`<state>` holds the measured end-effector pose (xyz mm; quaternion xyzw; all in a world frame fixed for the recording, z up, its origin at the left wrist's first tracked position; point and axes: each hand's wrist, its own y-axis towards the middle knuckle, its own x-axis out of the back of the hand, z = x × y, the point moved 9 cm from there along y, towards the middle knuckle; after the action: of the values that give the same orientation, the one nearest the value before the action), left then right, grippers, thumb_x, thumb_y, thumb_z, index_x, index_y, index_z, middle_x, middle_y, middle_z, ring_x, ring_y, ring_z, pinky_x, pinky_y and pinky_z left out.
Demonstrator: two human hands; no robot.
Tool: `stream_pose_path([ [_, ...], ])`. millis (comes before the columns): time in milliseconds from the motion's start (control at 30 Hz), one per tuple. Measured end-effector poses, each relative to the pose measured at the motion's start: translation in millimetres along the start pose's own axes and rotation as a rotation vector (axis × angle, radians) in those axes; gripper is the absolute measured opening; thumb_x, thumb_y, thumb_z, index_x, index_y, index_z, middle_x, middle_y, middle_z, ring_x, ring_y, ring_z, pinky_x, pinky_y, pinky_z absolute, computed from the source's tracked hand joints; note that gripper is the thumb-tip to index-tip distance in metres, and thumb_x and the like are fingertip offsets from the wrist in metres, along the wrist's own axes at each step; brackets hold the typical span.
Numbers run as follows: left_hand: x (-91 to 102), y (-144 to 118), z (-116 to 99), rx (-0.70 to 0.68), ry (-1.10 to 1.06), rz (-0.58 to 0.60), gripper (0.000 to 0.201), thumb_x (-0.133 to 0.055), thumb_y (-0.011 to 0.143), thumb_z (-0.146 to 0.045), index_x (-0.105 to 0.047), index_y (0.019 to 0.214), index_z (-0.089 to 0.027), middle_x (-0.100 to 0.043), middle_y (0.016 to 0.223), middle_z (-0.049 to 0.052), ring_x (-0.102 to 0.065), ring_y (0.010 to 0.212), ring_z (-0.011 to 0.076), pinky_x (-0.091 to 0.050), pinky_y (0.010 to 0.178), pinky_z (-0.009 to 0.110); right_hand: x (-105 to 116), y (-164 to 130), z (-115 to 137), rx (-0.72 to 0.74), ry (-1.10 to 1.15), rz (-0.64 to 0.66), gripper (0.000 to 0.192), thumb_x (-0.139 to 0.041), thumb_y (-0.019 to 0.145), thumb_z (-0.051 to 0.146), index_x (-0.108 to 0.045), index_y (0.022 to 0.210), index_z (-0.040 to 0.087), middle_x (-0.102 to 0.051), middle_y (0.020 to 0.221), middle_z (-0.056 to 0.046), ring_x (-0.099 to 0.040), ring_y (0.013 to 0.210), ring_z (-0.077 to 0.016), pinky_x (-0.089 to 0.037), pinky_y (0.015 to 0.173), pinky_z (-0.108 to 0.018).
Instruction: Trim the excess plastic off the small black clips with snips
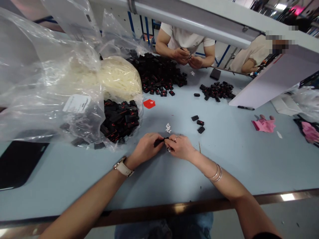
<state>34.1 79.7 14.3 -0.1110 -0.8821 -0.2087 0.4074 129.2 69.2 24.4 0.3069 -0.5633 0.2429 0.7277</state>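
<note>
My left hand (147,146) pinches a small black plastic part (158,142) just above the table. My right hand (179,147) meets it from the other side, fingers closed at the part's right end; whether they also hold something small is hidden. A little pile of tiny white pieces (168,128) lies just beyond my fingertips. To the right of my right hand lie several loose black parts (200,122). A thin brownish stick (199,147) rests near my right wrist.
At left, clear plastic bags hold black parts (121,119) and cream-coloured pieces (119,78). Beyond are a large black heap (159,71), a smaller heap (219,90) and a red piece (149,104). A pink glove (264,123) lies right. A co-worker's hands (188,58) work opposite.
</note>
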Motion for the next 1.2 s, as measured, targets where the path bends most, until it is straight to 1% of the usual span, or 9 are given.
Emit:
stream_pose_path([
  [100,0.1,0.0,0.2,0.002,0.005,0.001,0.003,-0.059,0.082,-0.023,-0.060,0.079,-0.021,-0.067,0.076,0.002,-0.062,0.072,0.0181,-0.047,0.069,0.031,-2.0,0.9,3.1,0.000,-0.013,0.027,0.024,-0.045,0.087,0.018,-0.066,0.099,0.018,-0.067,0.085,-0.007,-0.058,0.070,-0.0154,-0.040,0.060,-0.027],
  [200,0.0,-0.5,-0.6,-0.004,0.003,0.004,0.005,-0.058,0.083,-0.024,-0.059,0.080,-0.021,-0.067,0.075,0.002,-0.062,0.071,0.0175,-0.047,0.068,0.031,-0.9,-1.0,-2.4,-0.025,0.028,-0.017,0.021,-0.046,0.086,0.017,-0.066,0.093,0.019,-0.066,0.084,-0.006,-0.057,0.067,-0.0142,-0.041,0.061,-0.026],
  [267,0.4,-0.8,-0.9,-0.004,0.006,-0.001,0.005,-0.058,0.084,-0.025,-0.060,0.082,-0.020,-0.067,0.076,0.002,-0.061,0.071,0.0174,-0.047,0.068,0.030,7.7,-4.6,-8.4,-0.031,0.096,-0.135,0.021,-0.044,0.088,0.017,-0.065,0.088,0.020,-0.066,0.083,-0.006,-0.058,0.069,-0.0139,-0.043,0.064,-0.026],
  [467,0.2,0.1,-1.5,0.006,0.002,0.007,0.009,-0.058,0.083,-0.028,-0.060,0.082,-0.019,-0.067,0.076,0.002,-0.060,0.069,0.0170,-0.046,0.067,0.030,54.9,-28.6,-24.8,0.009,0.302,-0.692,0.033,-0.035,0.094,0.030,-0.065,0.089,0.019,-0.063,0.083,-0.010,-0.058,0.076,-0.0195,-0.045,0.071,-0.036],
  [600,0.2,0.3,-0.9,0.015,-0.006,0.013,0.008,-0.057,0.083,-0.027,-0.060,0.083,-0.020,-0.067,0.077,0.002,-0.061,0.070,0.0172,-0.047,0.068,0.031,67.6,-34.0,-24.9,0.019,0.355,-0.829,0.046,-0.025,0.097,0.036,-0.061,0.074,0.021,-0.059,0.061,-0.003,-0.053,0.061,-0.0177,-0.039,0.069,-0.039],
  [667,0.2,0.1,-0.6,0.019,-0.009,0.012,0.008,-0.057,0.083,-0.028,-0.060,0.083,-0.020,-0.067,0.077,0.002,-0.061,0.070,0.0175,-0.047,0.068,0.031,69.2,-32.8,-22.8,0.019,0.370,-0.835,0.046,-0.024,0.098,0.035,-0.057,0.069,0.022,-0.057,0.055,-0.001,-0.051,0.056,-0.0161,-0.037,0.068,-0.039],
  [800,-0.1,-0.1,-0.1,0.024,-0.018,0.011,0.007,-0.057,0.083,-0.027,-0.060,0.083,-0.020,-0.067,0.077,0.002,-0.061,0.071,0.0176,-0.047,0.067,0.031,67.4,-29.1,-19.2,0.036,0.430,-0.804,0.040,-0.030,0.097,0.032,-0.056,0.069,0.022,-0.061,0.059,-0.001,-0.052,0.058,-0.0152,-0.038,0.069,-0.037],
  [1067,-0.2,0.6,0.0,0.015,0.005,0.007,0.007,-0.059,0.082,-0.027,-0.059,0.082,-0.021,-0.067,0.076,0.002,-0.060,0.069,0.0169,-0.047,0.066,0.031,52.4,-18.5,-18.6,-0.010,0.506,-0.618,0.049,-0.026,0.098,0.039,-0.056,0.065,0.021,-0.058,0.056,-0.002,-0.051,0.058,-0.0154,-0.040,0.071,-0.037],
  [1200,0.3,1.3,-2.5,0.004,0.009,0.020,0.007,-0.058,0.083,-0.027,-0.059,0.082,-0.020,-0.066,0.075,0.001,-0.059,0.068,0.0161,-0.046,0.065,0.029,50.4,-17.2,-16.9,0.013,0.535,-0.600,0.044,-0.029,0.098,0.036,-0.059,0.069,0.021,-0.061,0.060,-0.002,-0.053,0.062,-0.0159,-0.040,0.073,-0.036],
])
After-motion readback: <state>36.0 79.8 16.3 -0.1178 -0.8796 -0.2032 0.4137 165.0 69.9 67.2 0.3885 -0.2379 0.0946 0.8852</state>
